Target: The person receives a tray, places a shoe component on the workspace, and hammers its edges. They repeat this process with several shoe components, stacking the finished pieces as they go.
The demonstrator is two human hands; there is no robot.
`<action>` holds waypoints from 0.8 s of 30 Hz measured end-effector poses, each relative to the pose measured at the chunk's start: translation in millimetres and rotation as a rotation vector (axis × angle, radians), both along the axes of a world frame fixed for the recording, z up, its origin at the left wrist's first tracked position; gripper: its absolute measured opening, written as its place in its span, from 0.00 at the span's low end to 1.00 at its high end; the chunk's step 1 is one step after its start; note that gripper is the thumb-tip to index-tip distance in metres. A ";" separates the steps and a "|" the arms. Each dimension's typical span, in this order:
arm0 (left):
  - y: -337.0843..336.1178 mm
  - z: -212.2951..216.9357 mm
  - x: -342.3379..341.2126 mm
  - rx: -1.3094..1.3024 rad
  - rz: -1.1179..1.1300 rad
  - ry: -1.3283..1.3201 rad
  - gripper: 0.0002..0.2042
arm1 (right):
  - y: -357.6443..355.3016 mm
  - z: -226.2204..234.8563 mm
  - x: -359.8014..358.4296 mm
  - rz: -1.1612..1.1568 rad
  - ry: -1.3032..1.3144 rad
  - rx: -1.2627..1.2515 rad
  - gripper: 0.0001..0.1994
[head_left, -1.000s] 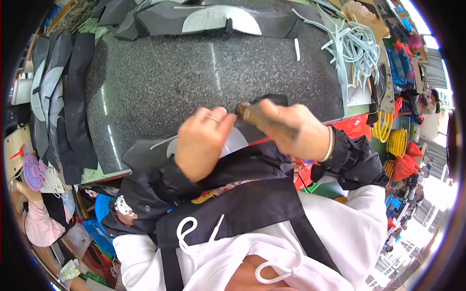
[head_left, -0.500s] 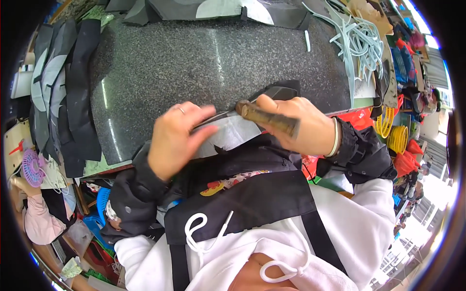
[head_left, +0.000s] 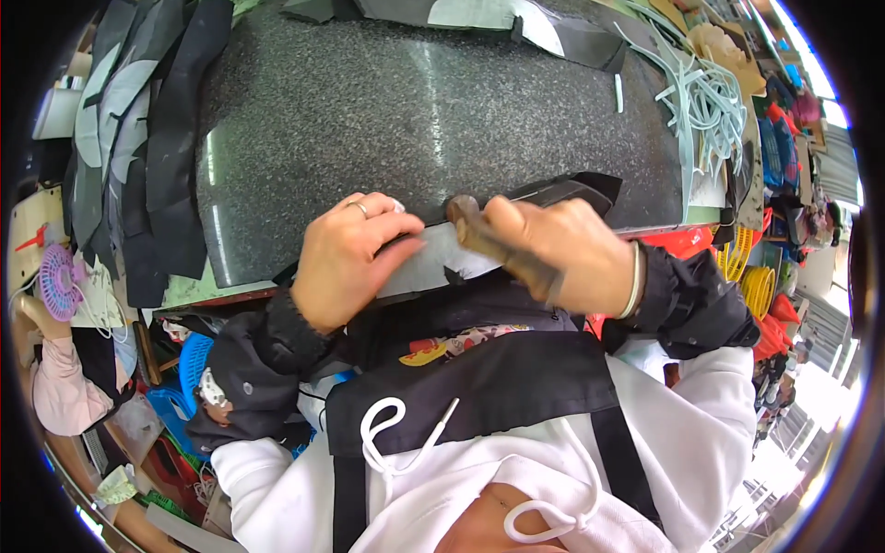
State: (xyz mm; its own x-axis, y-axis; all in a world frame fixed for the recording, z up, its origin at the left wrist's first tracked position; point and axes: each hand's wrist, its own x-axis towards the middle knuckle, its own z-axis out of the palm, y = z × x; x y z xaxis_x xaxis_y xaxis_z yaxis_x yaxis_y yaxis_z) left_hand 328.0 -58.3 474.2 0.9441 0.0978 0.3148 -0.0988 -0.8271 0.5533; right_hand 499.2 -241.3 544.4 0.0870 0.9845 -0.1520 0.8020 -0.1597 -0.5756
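Observation:
A black sheet piece (head_left: 583,190) with a light grey panel (head_left: 426,268) lies along the near edge of the dark speckled stone slab (head_left: 323,120). My left hand (head_left: 355,253) is closed at the panel's left part, thumb and forefinger together on its edge; the pinched bit is mostly hidden. In my right hand (head_left: 581,253) is a worn brown hammer (head_left: 502,247), its rounded end over the piece's upper edge, just right of my left fingertips. Motion blurs the hammer's lower end, and whether it touches the piece I cannot tell.
Stacked black and grey pieces (head_left: 175,157) hang over the slab's left side. More cut pieces (head_left: 396,11) lie along its far edge. Pale blue strips (head_left: 705,115) are tangled at the right. A purple fan (head_left: 61,281) and another person's pink sleeve (head_left: 69,392) are at far left.
The view has shifted, so the slab sits further right. My left fingers, spread and blurred before, are closed together at the piece's edge. The hammer stays in my right hand, tilted more steeply.

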 end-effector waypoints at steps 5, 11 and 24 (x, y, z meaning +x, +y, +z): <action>-9.6 0.6 -9.6 0.079 0.045 -0.091 0.07 | 15.8 -5.6 10.5 -0.019 0.068 0.303 0.16; 6.5 2.9 -10.8 0.025 0.033 -0.024 0.07 | 33.0 3.1 15.3 0.161 0.044 0.092 0.12; -51.0 4.8 66.9 -0.112 0.038 0.045 0.09 | -49.0 6.1 67.8 0.094 -0.216 0.018 0.14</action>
